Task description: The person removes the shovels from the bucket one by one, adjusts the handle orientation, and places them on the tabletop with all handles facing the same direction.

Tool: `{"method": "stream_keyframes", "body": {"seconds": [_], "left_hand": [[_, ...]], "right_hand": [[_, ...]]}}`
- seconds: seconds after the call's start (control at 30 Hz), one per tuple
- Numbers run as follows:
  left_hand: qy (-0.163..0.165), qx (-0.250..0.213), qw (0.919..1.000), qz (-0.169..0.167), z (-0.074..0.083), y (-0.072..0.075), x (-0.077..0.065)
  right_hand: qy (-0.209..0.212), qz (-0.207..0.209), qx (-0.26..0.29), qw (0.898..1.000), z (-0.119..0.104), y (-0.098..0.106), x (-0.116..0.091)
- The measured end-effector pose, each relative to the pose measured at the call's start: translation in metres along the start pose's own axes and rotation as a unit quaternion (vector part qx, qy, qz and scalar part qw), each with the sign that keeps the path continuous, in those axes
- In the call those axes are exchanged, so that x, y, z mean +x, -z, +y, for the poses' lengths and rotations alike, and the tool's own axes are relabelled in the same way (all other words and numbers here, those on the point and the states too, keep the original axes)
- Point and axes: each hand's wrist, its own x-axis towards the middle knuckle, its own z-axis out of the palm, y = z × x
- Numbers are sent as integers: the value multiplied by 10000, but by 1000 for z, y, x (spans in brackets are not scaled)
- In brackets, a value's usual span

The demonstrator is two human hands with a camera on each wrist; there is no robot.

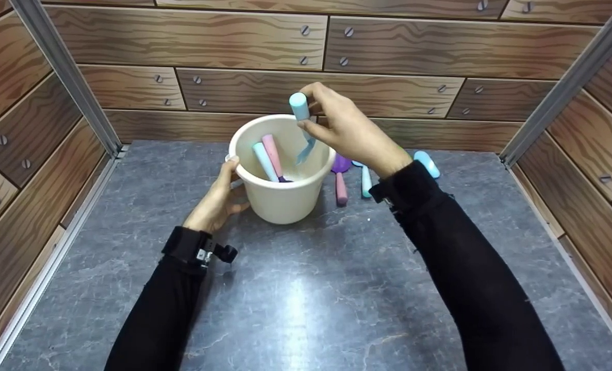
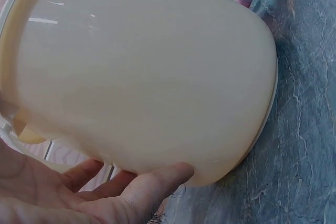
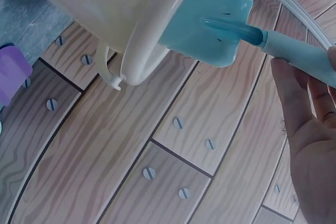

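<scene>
A cream bucket (image 1: 283, 206) stands upright on the grey marbled surface. My left hand (image 1: 215, 198) rests against its left side, thumb and fingers touching the wall in the left wrist view. Over the bucket's opening, my right hand (image 1: 344, 118) grips a light blue toy shovel (image 3: 210, 19) by its handle. The shovel's blade points down into the bucket, partly hidden by the rim in the right wrist view. Inside the bucket lean a pink handle (image 1: 271, 153) and a light blue handle (image 1: 265, 161); their lower ends are mostly hidden.
Right of the bucket lie a purple toy tool (image 1: 341, 190) with a pink handle and a blue one (image 1: 366, 181) with a pale teal handle. Farther right, a light blue object (image 1: 427, 164) is partly covered by my right sleeve. Wood-patterned walls (image 1: 254, 90) enclose the surface.
</scene>
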Motion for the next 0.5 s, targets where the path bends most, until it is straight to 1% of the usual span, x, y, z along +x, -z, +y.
{"method": "stream_keyframes", "body": {"seconds": [0.13,0.23,0.37,0.5], "left_hand": [[4,40,10000,-9,0,0,0],[-9,109,9999,8,1,0,-1],[-17,175,9998,58,1,0,-1],[-10,120,9999,88,1,0,0]], "right_hand": [[52,89,-21,9999,-2,4,-6],[85,250,20,9996,-4,7,-10],[128,579,126,9982,-3,13,-18],[219,949,-18,9952,-2,21,-27]]}}
